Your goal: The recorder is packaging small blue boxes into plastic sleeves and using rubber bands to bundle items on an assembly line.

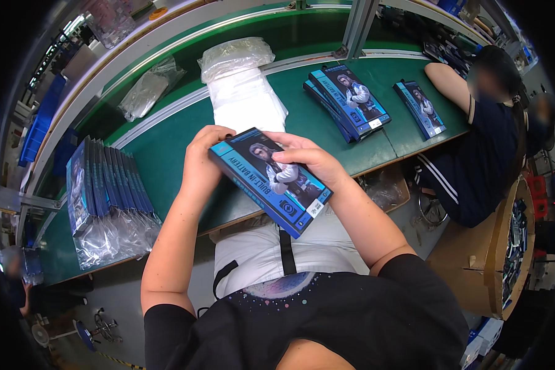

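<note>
Both hands grip one blue-and-black box [270,182] at the centre of the frame, tilted in front of the body over the near edge of the green worktop [169,147]. The left hand [203,154] is closed around its upper left corner; the right hand [317,161] clasps the opposite long side, thumb lying on the printed front. No plastic can be made out around this box.

At the left of the frame, a row of similar boxes [108,179] stands close together, loose clear plastic [114,240] bunched at their lower ends; these look already bagged. Towards the upper right lie a small stack of boxes [354,102] and a single box [420,111], with no bags apparent, so these and the held one seem left to do. A pile of white sheets or bags [246,102] lies at upper centre, just beyond the hands.
</note>
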{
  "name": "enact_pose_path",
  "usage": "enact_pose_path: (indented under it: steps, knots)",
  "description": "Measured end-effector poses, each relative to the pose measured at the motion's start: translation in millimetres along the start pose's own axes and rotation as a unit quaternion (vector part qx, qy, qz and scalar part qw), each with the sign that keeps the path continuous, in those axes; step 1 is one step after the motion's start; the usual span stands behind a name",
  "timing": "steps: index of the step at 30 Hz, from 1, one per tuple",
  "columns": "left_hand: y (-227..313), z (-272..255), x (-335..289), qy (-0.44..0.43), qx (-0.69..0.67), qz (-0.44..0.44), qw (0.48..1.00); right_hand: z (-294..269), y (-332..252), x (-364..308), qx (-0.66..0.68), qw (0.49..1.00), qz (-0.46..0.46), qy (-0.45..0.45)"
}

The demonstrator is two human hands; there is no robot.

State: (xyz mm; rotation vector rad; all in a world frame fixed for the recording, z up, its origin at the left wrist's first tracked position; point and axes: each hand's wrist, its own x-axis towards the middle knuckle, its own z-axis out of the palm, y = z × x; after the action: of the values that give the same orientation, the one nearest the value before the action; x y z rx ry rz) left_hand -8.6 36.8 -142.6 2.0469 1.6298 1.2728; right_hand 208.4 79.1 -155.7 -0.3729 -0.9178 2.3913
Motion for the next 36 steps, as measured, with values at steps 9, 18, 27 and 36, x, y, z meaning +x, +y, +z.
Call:
enact_pose_path:
  steps: [9,18,27,36]
  knots:
    - [7.7,-8.2,4.1,-0.021,-0.195,-0.281,0.940,-10.9,-13.8,-14.9,-0.133,0.990,-0.002,0.047]
    - [15.0,-3.9,2.1,-0.068,-0.029,-0.158,0.985,2.2,10.3,-8.1,-0.241,0.953,-0.132,0.125]
    - [23.1,2.8,-12.0,0.005,0.150,0.051,0.987,10.2,5.8,-9.3,-0.232,0.947,-0.074,0.210]
    - [22.3,-8.8,-16.6,-0.021,0.003,0.020,1.000,5.3,10.7,-9.8,-0.122,0.961,-0.087,0.233]
